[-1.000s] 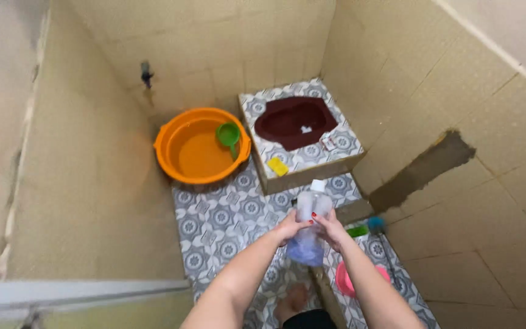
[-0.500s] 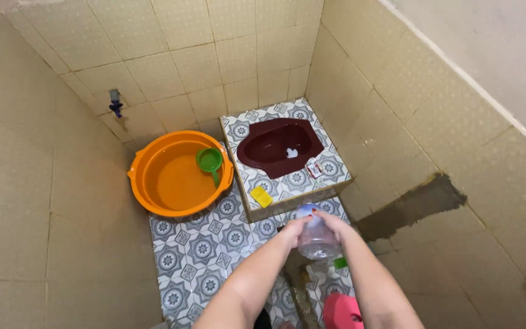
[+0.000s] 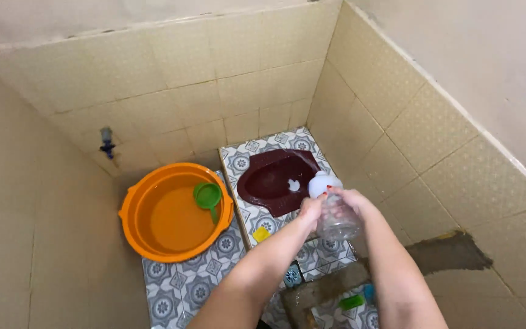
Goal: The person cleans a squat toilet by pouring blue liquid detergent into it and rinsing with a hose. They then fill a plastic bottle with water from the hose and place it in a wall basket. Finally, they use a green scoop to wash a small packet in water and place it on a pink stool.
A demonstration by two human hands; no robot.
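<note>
You are holding a clear plastic bottle (image 3: 336, 220) with a white cap (image 3: 320, 183), tilted so that the cap is pointing up and away from you, over the front edge of the dark red squat toilet (image 3: 272, 178). Your right hand (image 3: 353, 201) is wrapping its fingers around the body of the bottle. Your left hand (image 3: 310, 210) is pressing against the left side of the bottle, just under the cap, with the fingers curled. The toilet is sitting in a raised platform (image 3: 245, 158) with patterned tiles, and a yellow sponge (image 3: 261, 234) is lying on its front edge. To the left, an orange basin (image 3: 147, 228) is standing on the floor, with a green scoop (image 3: 207, 197) resting inside it. A tap (image 3: 106, 142) is sticking out of the wall above the basin.
</note>
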